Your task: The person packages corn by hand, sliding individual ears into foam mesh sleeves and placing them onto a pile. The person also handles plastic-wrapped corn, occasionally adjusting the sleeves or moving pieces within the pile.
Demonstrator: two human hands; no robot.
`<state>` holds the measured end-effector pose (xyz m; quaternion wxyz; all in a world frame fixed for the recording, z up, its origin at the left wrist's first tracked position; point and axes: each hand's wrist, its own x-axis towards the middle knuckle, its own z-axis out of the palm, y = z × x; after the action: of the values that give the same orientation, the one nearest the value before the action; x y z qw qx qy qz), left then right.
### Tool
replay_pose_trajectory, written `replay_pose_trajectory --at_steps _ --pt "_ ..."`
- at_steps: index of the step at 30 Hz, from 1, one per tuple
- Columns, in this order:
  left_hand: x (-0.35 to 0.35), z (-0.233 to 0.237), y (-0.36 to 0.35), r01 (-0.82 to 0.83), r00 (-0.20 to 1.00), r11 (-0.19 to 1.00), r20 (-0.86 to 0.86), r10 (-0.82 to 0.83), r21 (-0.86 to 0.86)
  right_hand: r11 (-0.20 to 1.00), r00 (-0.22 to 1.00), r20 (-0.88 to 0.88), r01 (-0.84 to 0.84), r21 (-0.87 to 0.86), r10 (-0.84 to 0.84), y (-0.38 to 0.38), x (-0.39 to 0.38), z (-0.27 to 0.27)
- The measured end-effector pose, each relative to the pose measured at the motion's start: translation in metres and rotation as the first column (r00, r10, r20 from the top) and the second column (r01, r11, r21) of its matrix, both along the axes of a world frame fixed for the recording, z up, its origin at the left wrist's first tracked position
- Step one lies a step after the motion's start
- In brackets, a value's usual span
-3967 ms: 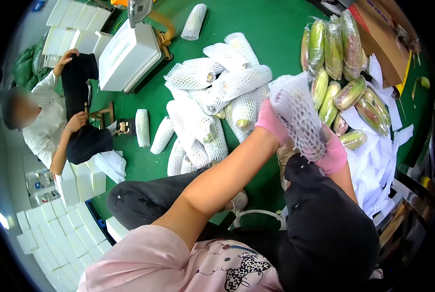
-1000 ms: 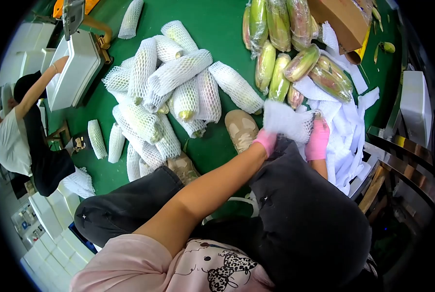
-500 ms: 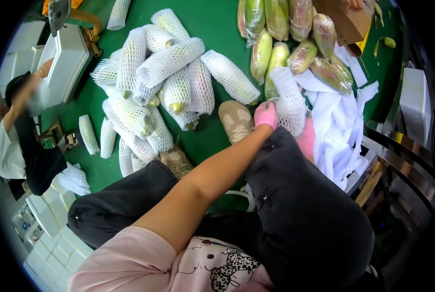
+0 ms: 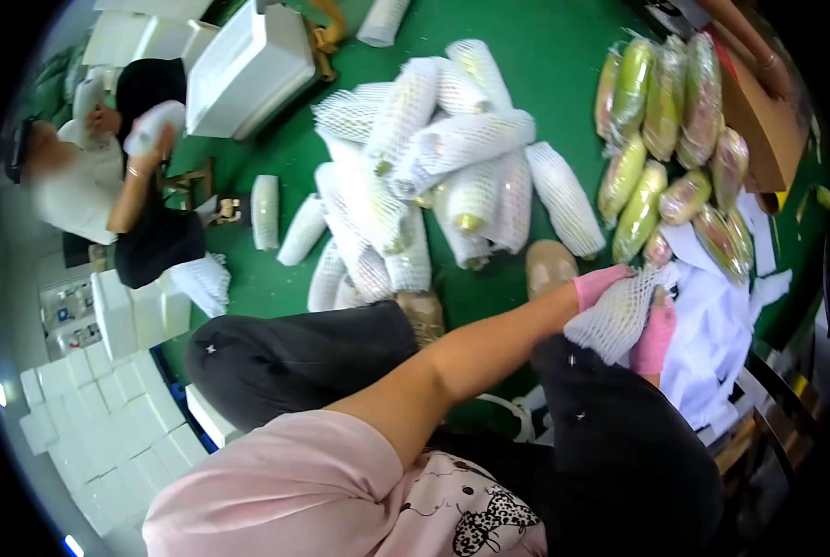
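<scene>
My left hand [image 4: 603,286], in a pink glove, grips the upper left edge of a white foam net sleeve [image 4: 610,320]. Pressed against the sleeve's right side is my right hand [image 4: 654,336], also pink-gloved, with its fingers curled and partly hidden. The sleeve slants over my right knee, and a pale ear of corn seems to show through its mesh. Just beyond my hands lie several ears of corn in clear film [image 4: 640,212]. Flat white foam sleeves [image 4: 707,325] are heaped to the right.
A large pile of net-sleeved corn [image 4: 475,139] covers the green floor [image 4: 276,93] ahead. A cardboard box [image 4: 758,121] stands at the right, with another person's arm [image 4: 754,42] over it. At left sits a co-worker [image 4: 81,181] near a white foam box [image 4: 248,70].
My view has turned left, shifting the scene rightward. The sleeve between my hands has gone from upright to slanted, its lower end towards me. The co-worker's arms have moved.
</scene>
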<state>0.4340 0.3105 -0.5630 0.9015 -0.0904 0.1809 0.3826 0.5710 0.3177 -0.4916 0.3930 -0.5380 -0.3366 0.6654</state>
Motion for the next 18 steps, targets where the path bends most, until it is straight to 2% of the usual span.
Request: replay_pose_trajectory --at_steps 1,2,3,4,6,8,10,11,12,13,14,15,16,18 --pt "-0.013 0.007 0.001 -0.075 0.995 0.995 0.065 0.079 -0.065 1.0 0.997 0.069 0.016 0.017 -0.017 0.012 -0.017 0.012" --pt "-0.038 0.037 0.008 -0.123 0.983 0.985 0.12 0.137 -0.122 0.997 0.989 0.131 0.056 0.045 -0.062 0.027 -0.041 0.024" --pt "-0.052 0.039 0.014 -0.128 0.971 0.988 0.193 0.142 -0.083 0.984 0.976 0.212 -0.085 0.155 0.051 0.039 -0.032 -0.015" --pt "-0.067 0.048 0.023 -0.146 0.985 0.988 0.081 0.15 -0.057 0.941 0.939 0.312 -0.227 0.249 0.144 0.051 -0.02 -0.051" --pt "-0.106 0.068 0.045 -0.2 0.967 0.979 -0.154 0.203 0.031 0.889 0.88 0.466 -0.282 0.36 0.09 0.062 -0.05 -0.021" --pt "-0.154 0.088 0.072 -0.251 0.87 0.956 -0.398 0.291 0.151 0.969 0.997 0.077 -0.007 0.248 -0.012 0.052 -0.037 -0.035" --pt "-0.218 0.091 0.124 -0.276 0.695 0.87 -0.539 0.475 0.409 0.991 0.996 0.07 0.037 0.126 -0.046 0.048 -0.031 0.019" --pt "-0.25 0.093 0.15 -0.267 0.579 0.813 -0.589 0.564 0.517 0.995 0.995 0.076 0.055 0.079 -0.061 0.039 -0.014 0.024" --pt "-0.261 0.122 0.17 -0.215 0.528 0.855 -0.68 0.508 0.472 0.995 0.982 0.172 0.071 0.073 -0.083 0.027 0.003 0.029" --pt "-0.277 0.118 0.185 -0.052 0.301 0.804 -0.758 0.578 0.592 0.993 0.965 0.236 0.107 0.05 -0.115 0.014 0.024 0.024" --pt "-0.258 0.145 0.19 -0.216 0.154 0.792 -0.781 0.605 0.571 0.991 0.948 0.289 0.134 0.026 -0.136 0.004 0.043 0.019" --pt "-0.276 0.121 0.206 -0.204 0.256 0.843 -0.803 0.537 0.498 0.988 0.931 0.334 0.15 0.024 -0.149 -0.006 0.054 0.022" --pt "-0.302 0.07 0.227 -0.185 0.32 0.889 -0.829 0.458 0.42 0.987 0.916 0.367 0.161 0.024 -0.159 -0.014 0.061 0.024" --pt "-0.349 -0.016 0.259 -0.134 0.4 0.96 -0.872 0.281 0.247 0.99 0.913 0.383 0.139 0.028 -0.139 -0.017 0.056 0.023"
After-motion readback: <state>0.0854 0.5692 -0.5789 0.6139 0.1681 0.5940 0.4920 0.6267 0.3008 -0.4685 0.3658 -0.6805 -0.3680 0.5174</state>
